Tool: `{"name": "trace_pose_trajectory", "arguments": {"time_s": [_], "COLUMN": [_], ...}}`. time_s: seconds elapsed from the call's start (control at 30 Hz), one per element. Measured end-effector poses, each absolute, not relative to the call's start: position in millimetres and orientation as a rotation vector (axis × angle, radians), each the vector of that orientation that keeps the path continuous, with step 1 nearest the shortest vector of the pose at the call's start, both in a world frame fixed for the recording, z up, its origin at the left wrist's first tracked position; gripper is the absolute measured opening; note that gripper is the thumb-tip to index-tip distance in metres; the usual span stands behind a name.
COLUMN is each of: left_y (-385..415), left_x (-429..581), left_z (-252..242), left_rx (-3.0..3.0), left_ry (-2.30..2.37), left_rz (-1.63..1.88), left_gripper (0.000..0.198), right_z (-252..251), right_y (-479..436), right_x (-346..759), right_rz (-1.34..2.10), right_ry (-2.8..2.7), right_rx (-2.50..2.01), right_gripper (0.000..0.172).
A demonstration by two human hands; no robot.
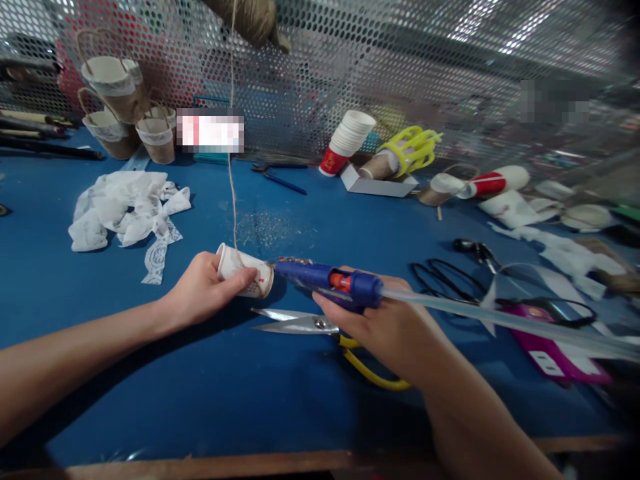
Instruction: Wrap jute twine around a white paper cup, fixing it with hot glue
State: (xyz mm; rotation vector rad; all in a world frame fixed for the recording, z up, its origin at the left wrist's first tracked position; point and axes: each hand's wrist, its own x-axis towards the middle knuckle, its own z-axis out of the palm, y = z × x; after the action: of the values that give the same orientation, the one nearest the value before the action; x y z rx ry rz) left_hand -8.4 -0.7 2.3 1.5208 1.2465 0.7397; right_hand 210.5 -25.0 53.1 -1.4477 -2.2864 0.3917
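The left hand's (203,283) grip is closed about 1 white paper cup (230,263), thumb across its side, above the middle of the desk (200,400). The cup is tipped sideways, its brown-banded end toward the desk's right edge. Twine (233,193) runs up from the cup to a spool (250,20) above the far edge. The right hand's (385,327) grip is wrapped around 1 blue glue gun (305,275), its nozzle at the banded end; whether they touch, I cannot tell. Yellow-handled scissors (310,325) lie open between the glue gun and the near edge. White lace (120,207) is heaped toward the left edge; handled cups (113,137) stand by the far left corner. Pliers (285,184) and stacked paper cups (347,143) are near the far edge.
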Motion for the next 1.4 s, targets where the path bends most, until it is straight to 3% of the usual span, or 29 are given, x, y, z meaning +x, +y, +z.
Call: {"name": "trace_pose_trajectory", "arguments": {"time_s": [0.83,1.4], "left_y": [2,5], "left_x": [-8,-9], "left_z": [6,0], "left_rx": [1.336,1.286], "left_ry": [1.239,1.208], "left_rz": [0.756,0.851], "left_gripper": [0.031,0.029], "right_z": [52,59], "right_y": [-35,-22], "right_x": [214,217], "right_rz": [0.316,0.697], "right_ry": [-2.317,-2.246], "right_rx": [-1.372,-1.465], "right_gripper": [0.011,0.009]}}
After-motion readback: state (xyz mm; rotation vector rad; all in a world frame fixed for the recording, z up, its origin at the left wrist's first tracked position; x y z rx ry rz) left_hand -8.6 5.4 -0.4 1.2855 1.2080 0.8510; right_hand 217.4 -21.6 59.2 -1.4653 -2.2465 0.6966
